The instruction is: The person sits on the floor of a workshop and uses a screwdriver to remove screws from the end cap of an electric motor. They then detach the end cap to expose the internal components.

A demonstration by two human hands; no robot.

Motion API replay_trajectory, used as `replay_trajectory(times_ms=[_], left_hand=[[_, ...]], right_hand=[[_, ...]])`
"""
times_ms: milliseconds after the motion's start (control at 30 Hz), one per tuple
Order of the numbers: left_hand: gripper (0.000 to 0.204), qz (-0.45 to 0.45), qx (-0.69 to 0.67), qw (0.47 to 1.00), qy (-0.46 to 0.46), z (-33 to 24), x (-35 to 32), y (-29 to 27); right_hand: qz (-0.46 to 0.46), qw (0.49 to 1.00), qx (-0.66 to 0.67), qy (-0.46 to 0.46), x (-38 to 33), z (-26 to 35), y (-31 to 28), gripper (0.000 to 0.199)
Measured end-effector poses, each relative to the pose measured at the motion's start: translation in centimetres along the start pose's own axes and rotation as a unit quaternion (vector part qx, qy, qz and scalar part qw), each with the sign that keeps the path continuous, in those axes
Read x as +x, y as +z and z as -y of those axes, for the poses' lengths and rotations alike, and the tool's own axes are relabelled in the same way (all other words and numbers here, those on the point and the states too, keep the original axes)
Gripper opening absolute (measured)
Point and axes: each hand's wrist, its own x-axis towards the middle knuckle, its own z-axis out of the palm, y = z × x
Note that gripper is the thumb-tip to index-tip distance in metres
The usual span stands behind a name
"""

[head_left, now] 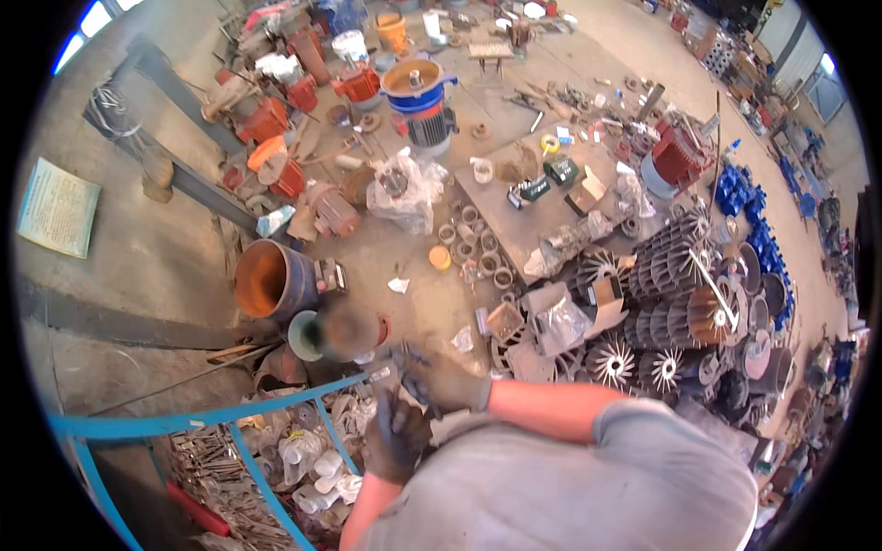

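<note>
Blue metal frame (211,420) beside 2 gloved hands: left hand (397,434), right hand (439,378), grips unclear; rusty cylinder (276,278) near.

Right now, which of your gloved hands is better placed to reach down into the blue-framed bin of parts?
Left, probably. The left hand hangs right beside the blue-framed bin, just above its white parts. The right hand sits higher and farther from the bin, and seems to be gripping something small, too blurred to identify.

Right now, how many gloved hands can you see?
2. The left hand is low in the middle, above the blue frame. The right hand is just above it, beside a small metal part.
</note>
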Motion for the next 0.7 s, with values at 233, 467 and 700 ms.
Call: replay_trajectory(times_ms=[233, 467, 700], left_hand=[[0.060, 0.128, -0.052, 0.990, -0.003, -16.0, 8.6, -0.9], [0.062, 0.112, -0.066, 0.989, -0.068, -20.9, 18.0, 4.5], [0.063, 0.152, -0.087, 0.983, -0.056, -26.4, 31.1, 12.6]], right_hand=[[-0.023, 0.999, -0.034, -0.009, 11.3, 10.0, 3.6, 0.035], [-0.076, 0.996, 0.036, 0.025, 17.7, 14.4, -1.9, 0.032], [-0.184, 0.980, -0.067, -0.034, 22.3, 18.6, -14.0, 0.027]])
